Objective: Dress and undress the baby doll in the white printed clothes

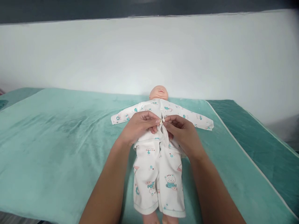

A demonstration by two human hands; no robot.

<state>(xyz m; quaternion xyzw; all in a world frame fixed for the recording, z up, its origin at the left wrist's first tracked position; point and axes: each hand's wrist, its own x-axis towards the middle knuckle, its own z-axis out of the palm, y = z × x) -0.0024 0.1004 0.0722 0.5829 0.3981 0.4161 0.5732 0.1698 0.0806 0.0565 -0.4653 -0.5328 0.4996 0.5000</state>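
White cloth with small blue and pink pictures made the shirt [153, 106], which was in the middle of the frame. Its front was partly open below the chest. The left hand [141, 124] pinched one front edge between thumb and finger, and the right hand [181, 129] pinched the other edge close beside it. A tiny yellowish bit showed between them, too small to name. The doll [158, 92] lay on its back inside the shirt, its head poking out the top and the sleeves spread to both sides. White pants [170, 166] with a teddy picture held its legs, which stuck out at the bottom of the frame. Under it all was a soft green sheet [70, 140]. Darker green cloth [257, 133] lay at the right, and a white wall [149, 56] stood behind.
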